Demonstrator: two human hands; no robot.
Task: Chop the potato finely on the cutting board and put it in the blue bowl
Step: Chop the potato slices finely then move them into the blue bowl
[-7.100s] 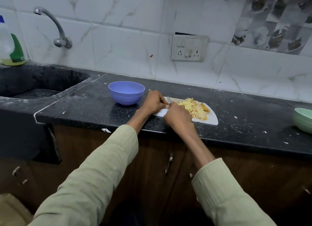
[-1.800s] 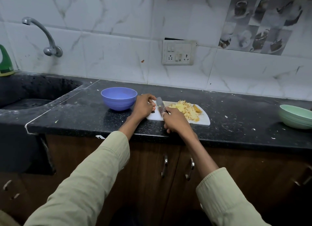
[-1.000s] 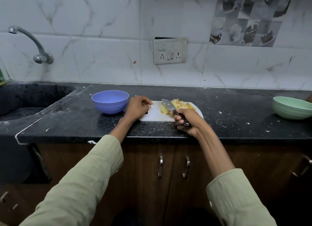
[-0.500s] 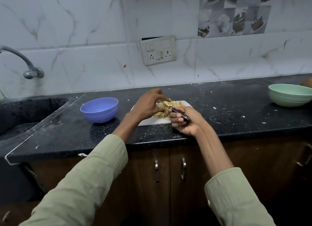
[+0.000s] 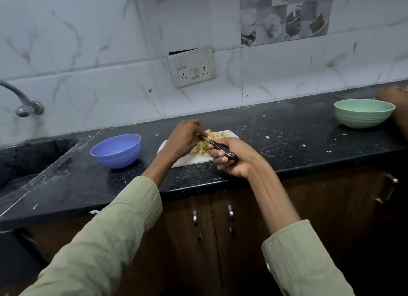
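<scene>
Yellow chopped potato (image 5: 204,146) is lying heaped on the cutting board (image 5: 187,160); the blue bowl (image 5: 116,150), at its nine o'clock, is sitting empty. The right hand (image 5: 234,157) is gripping the knife (image 5: 220,149); the left hand (image 5: 184,139) is pinching at its blade. Transfer remains.

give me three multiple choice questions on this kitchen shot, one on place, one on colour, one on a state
1. Where is the blue bowl relative to the cutting board?
A. to its left
B. on it
C. to its right

2. What colour is the bowl at far right?
A. red
B. green
C. yellow

3. What is in the blue bowl?
A. potato
B. water
C. nothing visible

Answers: 1 A, it sits between sink and board. 2 B, pale green. 3 C, the chopped pieces lie on the board, where the right hand holds the knife.
</scene>
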